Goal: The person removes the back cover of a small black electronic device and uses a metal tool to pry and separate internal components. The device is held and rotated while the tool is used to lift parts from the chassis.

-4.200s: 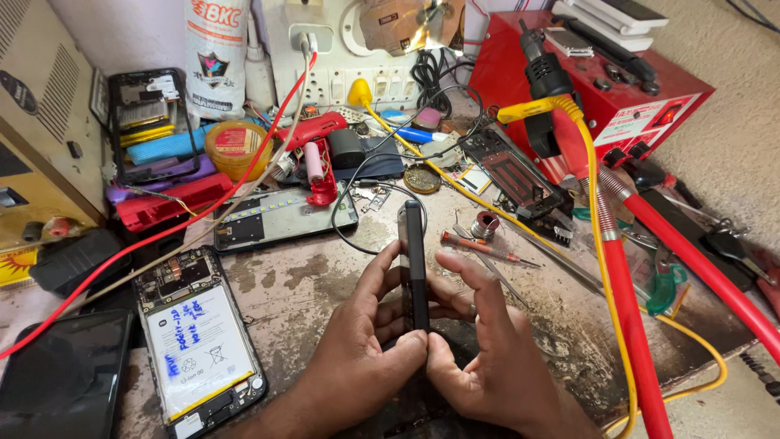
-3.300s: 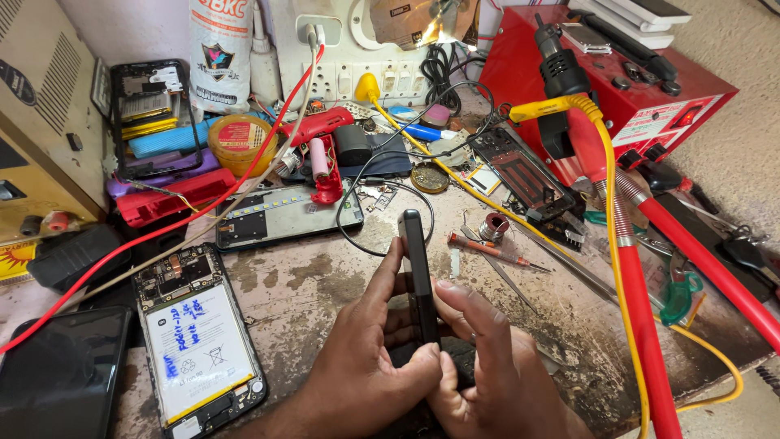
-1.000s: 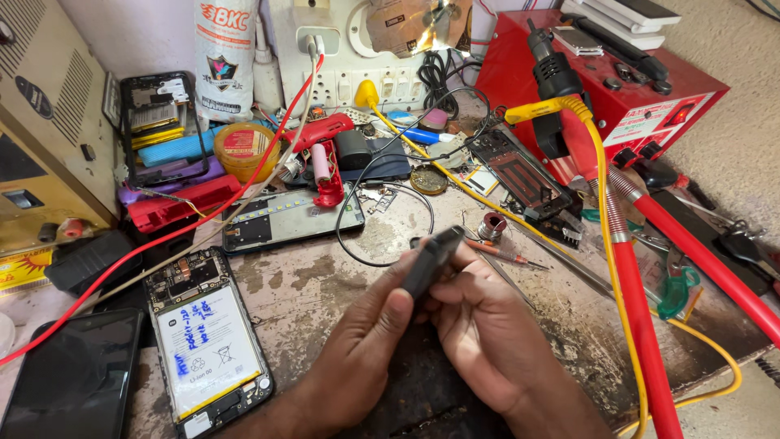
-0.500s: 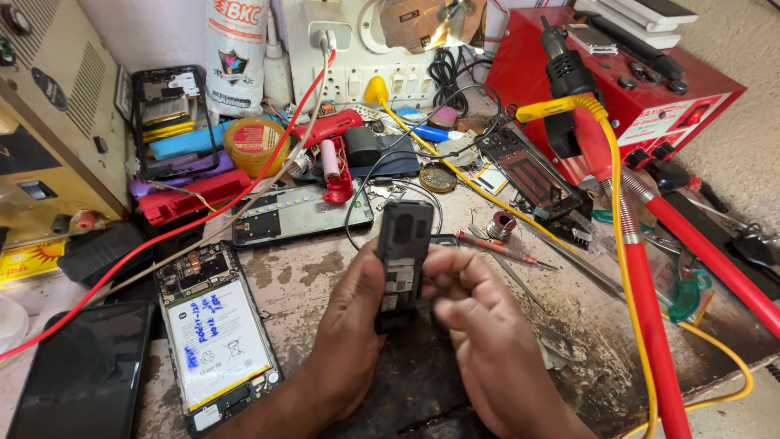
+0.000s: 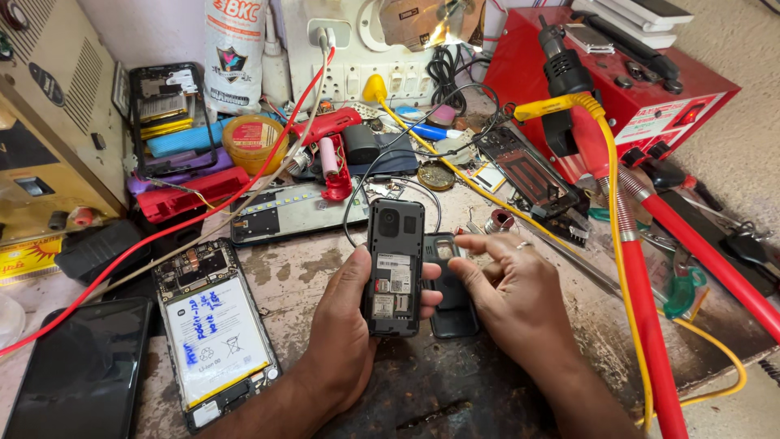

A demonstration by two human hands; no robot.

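My left hand (image 5: 345, 325) grips a small black keypad phone (image 5: 395, 264) upright, its open back facing me with the battery bay and card slots showing. My right hand (image 5: 512, 297) is just right of it, fingers spread, resting on the phone's detached black back cover (image 5: 449, 284), which lies on the bench beside the phone. A ring is on one finger of my right hand.
An opened smartphone (image 5: 213, 329) with a white battery lies at the left, a dark screen (image 5: 77, 378) beside it. A red box (image 5: 642, 89), red and yellow cables (image 5: 642, 276), a light strip board (image 5: 296, 213), tape roll (image 5: 248, 140) and phone parts crowd the back.
The phone was held on edge between both hands; now it is turned back-up in my left hand, and the back cover has come off and lies under my right hand.
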